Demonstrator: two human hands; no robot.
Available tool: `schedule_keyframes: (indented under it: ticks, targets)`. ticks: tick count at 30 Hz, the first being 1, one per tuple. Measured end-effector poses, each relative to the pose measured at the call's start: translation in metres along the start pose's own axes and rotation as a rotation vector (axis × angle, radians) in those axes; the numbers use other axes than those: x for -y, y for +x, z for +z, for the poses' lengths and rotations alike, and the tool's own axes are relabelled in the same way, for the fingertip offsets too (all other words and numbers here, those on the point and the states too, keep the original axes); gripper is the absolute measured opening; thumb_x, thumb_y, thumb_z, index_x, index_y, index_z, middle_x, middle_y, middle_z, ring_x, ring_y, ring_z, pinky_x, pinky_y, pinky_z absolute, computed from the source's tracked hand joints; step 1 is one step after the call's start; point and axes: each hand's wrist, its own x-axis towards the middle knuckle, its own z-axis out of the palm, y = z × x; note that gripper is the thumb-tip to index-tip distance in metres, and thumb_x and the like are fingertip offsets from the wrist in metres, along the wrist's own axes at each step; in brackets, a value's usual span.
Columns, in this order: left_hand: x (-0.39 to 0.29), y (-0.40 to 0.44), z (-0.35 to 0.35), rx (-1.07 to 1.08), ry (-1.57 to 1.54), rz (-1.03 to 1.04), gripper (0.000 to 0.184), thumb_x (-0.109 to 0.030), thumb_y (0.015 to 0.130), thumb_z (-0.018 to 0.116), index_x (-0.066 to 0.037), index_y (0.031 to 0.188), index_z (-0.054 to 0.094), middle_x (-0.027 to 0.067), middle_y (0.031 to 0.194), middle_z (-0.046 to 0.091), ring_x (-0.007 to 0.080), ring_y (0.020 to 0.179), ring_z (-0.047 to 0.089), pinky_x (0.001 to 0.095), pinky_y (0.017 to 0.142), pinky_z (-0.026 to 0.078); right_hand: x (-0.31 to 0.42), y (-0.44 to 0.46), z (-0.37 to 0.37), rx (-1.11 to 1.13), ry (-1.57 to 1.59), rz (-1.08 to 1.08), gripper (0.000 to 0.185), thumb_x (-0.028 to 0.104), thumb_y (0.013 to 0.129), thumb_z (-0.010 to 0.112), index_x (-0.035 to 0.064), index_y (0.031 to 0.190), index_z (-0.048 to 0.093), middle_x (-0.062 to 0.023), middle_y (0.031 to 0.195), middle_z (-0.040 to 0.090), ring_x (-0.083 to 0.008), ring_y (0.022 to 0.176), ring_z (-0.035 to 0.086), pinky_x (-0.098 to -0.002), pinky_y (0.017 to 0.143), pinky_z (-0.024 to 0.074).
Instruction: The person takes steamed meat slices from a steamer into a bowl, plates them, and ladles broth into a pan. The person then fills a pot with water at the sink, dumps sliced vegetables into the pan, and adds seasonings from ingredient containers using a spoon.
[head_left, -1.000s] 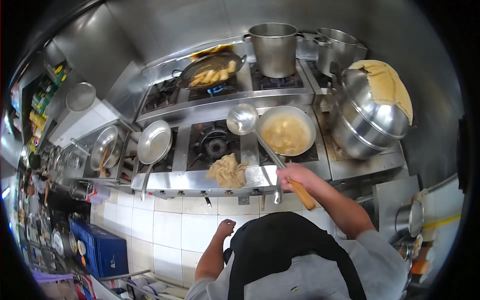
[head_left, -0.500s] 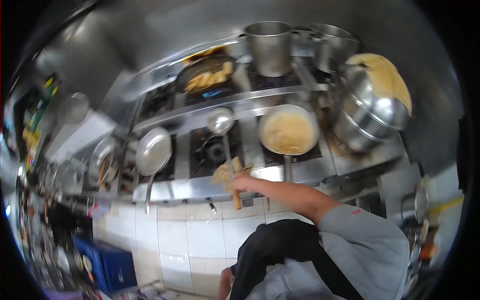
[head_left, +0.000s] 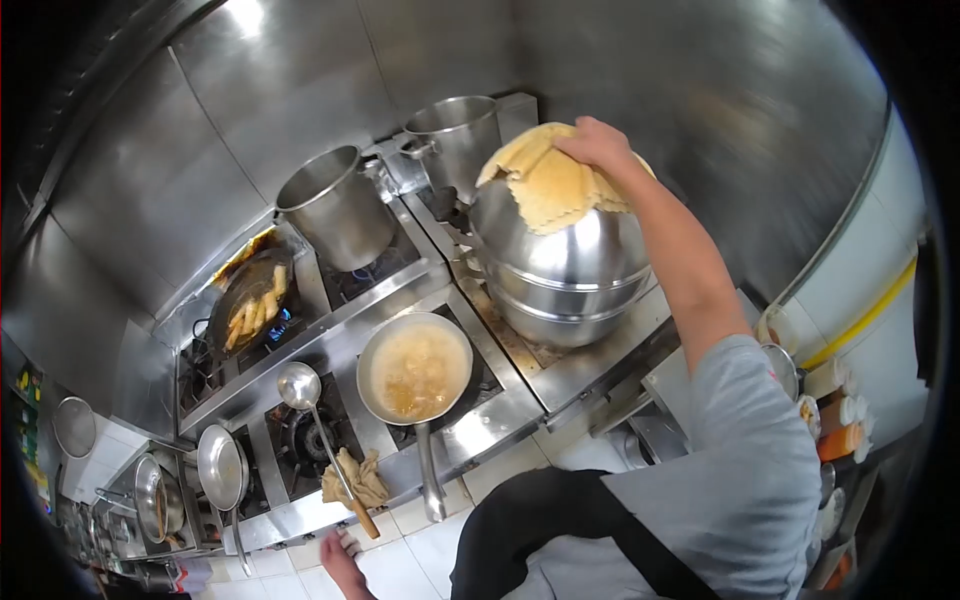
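Note:
My right hand (head_left: pixel 598 145) grips a yellow cloth (head_left: pixel 548 185) draped over the domed metal lid (head_left: pixel 600 245) of a large steamer pot (head_left: pixel 560 318). My left hand (head_left: pixel 343 562) is low in front of the stove, fingers loosely curled, with nothing visible in it. Near it lies a ladle (head_left: pixel 299 386) with a wooden handle, resting across a crumpled tan cloth (head_left: pixel 358 482) on the stove's front edge. A frying pan (head_left: pixel 415 368) with bubbling light-brown liquid sits on the burner between the ladle and the steamer.
Two tall steel pots (head_left: pixel 338 215) stand at the back. A dark wok (head_left: pixel 250 305) holds long yellowish pieces over a blue flame. Further left are a shallow pan (head_left: pixel 222 468) and another pan (head_left: pixel 157 500) with a utensil. Bottles (head_left: pixel 840 440) stand at the right.
My right hand has let go of the ladle, which now lies on the tan cloth, and has taken hold of the yellow cloth on the lid. The view has swung right.

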Motion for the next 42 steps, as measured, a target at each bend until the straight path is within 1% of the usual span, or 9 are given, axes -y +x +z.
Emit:
schedule_keyframes:
  ticks: [7, 8, 16, 22, 25, 27, 32, 34, 42]
  targets:
    - [-0.182, -0.038, 0.177, 0.232, 0.105, 0.412, 0.026, -0.017, 0.096, 0.055, 0.000, 0.115, 0.058, 0.0060, 0.097, 0.064, 0.0116, 0.079, 0.057, 0.0238, 0.070, 0.046, -0.075, 0.041, -0.073, 0.002, 0.325, -0.161, 0.060, 0.054, 0.082, 0.058, 0.0003, 0.109, 0.065, -0.0175, 0.100, 0.068, -0.0320, 0.094, 0.065, -0.0392, 0.081, 0.0498]
    - [-0.195, -0.047, 0.199, 0.303, 0.140, 0.426, 0.023, -0.014, 0.095, 0.057, 0.000, 0.113, 0.059, 0.0058, 0.096, 0.064, 0.0115, 0.079, 0.057, 0.0237, 0.071, 0.046, -0.108, 0.067, -0.084, -0.190, 0.397, -0.244, 0.048, 0.048, 0.081, 0.069, 0.0008, 0.092, 0.068, -0.0076, 0.079, 0.068, -0.0146, 0.071, 0.062, -0.0310, 0.068, 0.0501]
    - [-0.272, -0.070, 0.363, 0.595, 0.539, 0.799, 0.015, -0.009, 0.090, 0.061, 0.000, 0.102, 0.064, 0.0036, 0.082, 0.063, 0.0092, 0.073, 0.057, 0.0239, 0.069, 0.047, -0.283, 0.054, -0.205, -0.496, 0.737, 0.083, 0.046, 0.042, 0.092, 0.056, 0.0010, 0.111, 0.065, -0.0055, 0.092, 0.067, -0.0143, 0.080, 0.061, -0.0301, 0.072, 0.0482]
    - [-0.323, -0.049, 0.598, 0.566, 0.789, 1.270, 0.033, -0.030, 0.084, 0.065, 0.001, 0.096, 0.066, 0.0174, 0.080, 0.068, 0.0294, 0.071, 0.068, 0.0380, 0.067, 0.052, -0.300, -0.015, -0.214, -0.605, 0.678, 0.207, 0.049, 0.042, 0.088, 0.059, 0.0003, 0.113, 0.064, -0.0096, 0.095, 0.068, -0.0194, 0.084, 0.063, -0.0339, 0.075, 0.0488]
    - [-0.333, -0.042, 0.665, 0.778, 1.030, 0.675, 0.035, -0.030, 0.079, 0.066, 0.004, 0.089, 0.067, 0.0207, 0.076, 0.067, 0.0303, 0.065, 0.067, 0.0395, 0.069, 0.053, -0.303, -0.043, -0.212, -0.595, 0.646, 0.181, 0.048, 0.041, 0.088, 0.059, 0.0005, 0.114, 0.064, -0.0103, 0.097, 0.068, -0.0200, 0.086, 0.063, -0.0344, 0.077, 0.0485]
    - [-0.320, -0.034, 0.688, 0.802, 0.933, 0.673, 0.033, -0.027, 0.077, 0.066, 0.005, 0.084, 0.067, 0.0211, 0.073, 0.066, 0.0306, 0.061, 0.066, 0.0395, 0.067, 0.053, -0.308, -0.053, -0.209, -0.568, 0.594, 0.055, 0.043, 0.036, 0.091, 0.056, 0.0018, 0.115, 0.064, -0.0080, 0.100, 0.067, -0.0166, 0.089, 0.061, -0.0322, 0.080, 0.0471]
    - [-0.306, -0.018, 0.688, 0.899, 0.542, 0.978, 0.027, -0.023, 0.073, 0.064, 0.004, 0.077, 0.067, 0.0179, 0.066, 0.065, 0.0279, 0.056, 0.064, 0.0380, 0.060, 0.052, -0.310, -0.041, -0.198, -0.527, 0.680, 0.006, 0.039, 0.033, 0.091, 0.054, 0.0019, 0.114, 0.064, -0.0093, 0.102, 0.067, -0.0154, 0.095, 0.060, -0.0299, 0.085, 0.0446]
    - [-0.326, -0.032, 0.658, 0.633, 0.596, 0.835, 0.024, -0.021, 0.074, 0.066, 0.002, 0.079, 0.065, 0.0150, 0.066, 0.064, 0.0240, 0.058, 0.064, 0.0341, 0.057, 0.050, -0.291, -0.024, -0.193, -0.458, 0.623, -0.026, 0.043, 0.036, 0.089, 0.056, -0.0006, 0.109, 0.065, -0.0100, 0.100, 0.067, -0.0162, 0.092, 0.060, -0.0307, 0.083, 0.0450]
    - [-0.383, -0.057, 0.338, 0.527, 0.225, 0.505, 0.030, -0.008, 0.079, 0.056, -0.002, 0.108, 0.060, 0.0044, 0.090, 0.061, 0.0111, 0.080, 0.056, 0.0245, 0.065, 0.046, -0.124, 0.039, -0.138, -0.145, 0.530, -0.270, 0.045, 0.039, 0.081, 0.063, -0.0011, 0.102, 0.064, -0.0126, 0.089, 0.067, -0.0205, 0.082, 0.064, -0.0338, 0.075, 0.0493]
